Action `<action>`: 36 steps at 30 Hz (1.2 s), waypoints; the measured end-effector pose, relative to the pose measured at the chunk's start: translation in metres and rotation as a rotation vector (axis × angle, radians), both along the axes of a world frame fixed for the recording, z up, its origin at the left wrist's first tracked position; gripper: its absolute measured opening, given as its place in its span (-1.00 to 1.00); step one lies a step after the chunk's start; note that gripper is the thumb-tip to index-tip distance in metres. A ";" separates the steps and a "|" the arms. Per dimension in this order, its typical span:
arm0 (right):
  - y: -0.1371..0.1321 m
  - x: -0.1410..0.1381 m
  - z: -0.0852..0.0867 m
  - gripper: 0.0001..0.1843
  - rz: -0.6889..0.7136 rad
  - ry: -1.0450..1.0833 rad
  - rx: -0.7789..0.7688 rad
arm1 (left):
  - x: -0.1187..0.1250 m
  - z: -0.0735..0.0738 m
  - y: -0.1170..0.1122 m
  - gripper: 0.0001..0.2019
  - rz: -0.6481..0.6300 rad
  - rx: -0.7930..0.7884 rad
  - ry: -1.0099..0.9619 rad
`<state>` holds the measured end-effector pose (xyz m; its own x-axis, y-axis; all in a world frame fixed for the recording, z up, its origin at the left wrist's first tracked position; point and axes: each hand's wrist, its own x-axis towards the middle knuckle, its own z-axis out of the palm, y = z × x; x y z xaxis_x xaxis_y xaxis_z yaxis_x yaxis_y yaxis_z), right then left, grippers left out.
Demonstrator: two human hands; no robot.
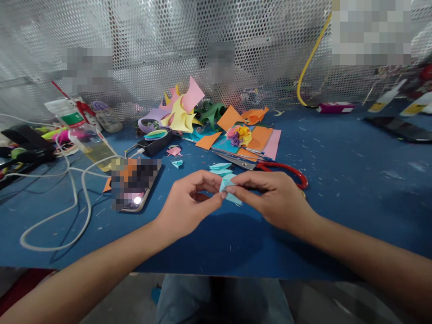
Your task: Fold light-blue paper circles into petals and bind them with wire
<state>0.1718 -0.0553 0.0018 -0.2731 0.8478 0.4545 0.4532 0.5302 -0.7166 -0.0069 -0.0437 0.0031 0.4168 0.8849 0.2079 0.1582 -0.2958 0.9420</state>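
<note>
- Head view: the left hand (pixel 184 207), bare, is closed at the fingertips, its thumb and curled fingers pinching the left side of a small folded piece of light-blue paper (pixel 227 182).
- The right hand (pixel 278 198), also bare, pinches the right side of that piece between thumb and forefinger. The piece is held between the two hands, above the near middle of a blue, scratched tabletop (pixel 337 189).
- Just beyond the fingertips lie flat, pointed light-blue paper pieces (pixel 220 167). Scissors with steel blades and red looped handles (pixel 249 165) lie behind the right hand, which partly hides one loop.
- Beyond the left hand are a small folded light-blue paper shape (pixel 177 164) and, just behind it, a small pink paper shape (pixel 174 151).
- Left of the left hand lies a smartphone with a pale edge (pixel 148 191), its screen blurred out, near a looped white cable (pixel 88 211).
- Farther back, a ruffled pink, purple and yellow paper flower (pixel 238 135) rests on orange and blue sheets, beside a heap of yellow, pink and lilac cut-out paper scraps (pixel 178 112).
</note>
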 end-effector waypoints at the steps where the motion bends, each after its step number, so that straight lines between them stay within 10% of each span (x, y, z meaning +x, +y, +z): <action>1: 0.001 0.000 -0.001 -0.88 -0.009 0.018 0.014 | 0.001 0.000 0.000 -0.85 0.011 -0.029 -0.026; 9: 0.001 -0.001 -0.003 -0.90 -0.007 0.135 0.081 | 0.007 -0.002 0.003 -0.85 -0.100 -0.377 -0.074; 21: 0.002 -0.004 -0.003 -0.95 0.014 0.290 -0.113 | 0.009 -0.002 0.002 -0.92 -0.027 -0.338 -0.074; 26: 0.006 -0.003 -0.002 -0.92 0.047 0.409 -0.329 | 0.009 -0.003 0.002 -0.65 -0.050 -0.327 -0.177; 32: 0.014 -0.002 -0.007 -0.80 0.064 0.543 -0.479 | 0.006 -0.005 0.001 -0.45 -0.054 -0.185 -0.166; 36: 0.015 -0.002 -0.005 -0.57 0.032 0.665 -0.556 | -0.002 -0.007 0.005 -0.52 0.063 0.366 0.051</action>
<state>0.1701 -0.0404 -0.0033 -0.1251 0.9909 0.0502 -0.1613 0.0296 -0.9865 -0.0086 -0.0385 -0.0038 0.3820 0.7801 0.4955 0.2304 -0.5996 0.7664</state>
